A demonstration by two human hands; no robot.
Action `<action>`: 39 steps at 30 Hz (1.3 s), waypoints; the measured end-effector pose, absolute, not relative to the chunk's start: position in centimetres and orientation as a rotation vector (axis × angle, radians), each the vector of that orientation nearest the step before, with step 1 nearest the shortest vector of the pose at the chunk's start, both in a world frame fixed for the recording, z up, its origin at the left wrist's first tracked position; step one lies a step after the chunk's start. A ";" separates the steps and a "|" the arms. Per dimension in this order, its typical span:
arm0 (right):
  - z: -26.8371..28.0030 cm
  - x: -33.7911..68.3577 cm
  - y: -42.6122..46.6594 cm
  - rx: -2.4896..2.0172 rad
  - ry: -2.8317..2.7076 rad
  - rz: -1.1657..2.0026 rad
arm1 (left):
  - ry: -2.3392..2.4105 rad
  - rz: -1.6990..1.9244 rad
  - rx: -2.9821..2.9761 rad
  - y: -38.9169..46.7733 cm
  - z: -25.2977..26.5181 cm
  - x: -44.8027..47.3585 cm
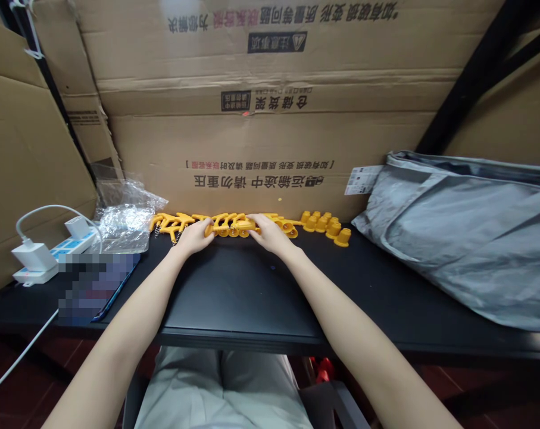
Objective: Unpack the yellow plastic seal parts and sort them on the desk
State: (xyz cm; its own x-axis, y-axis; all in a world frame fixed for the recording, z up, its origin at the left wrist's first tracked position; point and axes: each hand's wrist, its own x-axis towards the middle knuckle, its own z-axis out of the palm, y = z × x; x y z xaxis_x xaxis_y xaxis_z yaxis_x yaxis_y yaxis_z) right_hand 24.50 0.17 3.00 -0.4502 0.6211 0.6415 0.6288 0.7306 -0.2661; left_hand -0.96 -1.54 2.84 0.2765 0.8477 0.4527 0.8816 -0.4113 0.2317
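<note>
Near the back of the black table, my left hand point(197, 236) is closed round the left end of a yellow plastic piece point(240, 226). At its right end, my right hand point(270, 233) is closed as well, with the thumb toward me. Behind and beside my hands lies a row of yellow branched plastic parts point(171, 221), some with small chains hanging from them. Round openings of yellow cups show just under the held piece. To the right, several yellow cups point(325, 223) stand upside down in rows. My fingertips are partly hidden.
A cardboard sheet point(261, 137) closes off the back. A grey fabric bag point(457, 244) takes up the right side of the black table point(243, 292). At left are clear plastic packaging point(127, 223), a white power strip point(75, 241) with a charger and cable, and a phone-like slab point(102, 289).
</note>
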 end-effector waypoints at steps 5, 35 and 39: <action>2.8 23.8 0.0 -0.955 -2.164 0.103 | -1.645 -0.793 -2.469 -2.3 3.3 0.0; 3.7 23.4 -0.8 -1.021 -1.783 1.012 | -1.631 -0.822 -2.387 -2.2 3.5 0.0; 4.0 23.1 -1.3 -1.121 -1.731 1.051 | -1.649 -0.826 -2.380 -2.4 3.5 0.2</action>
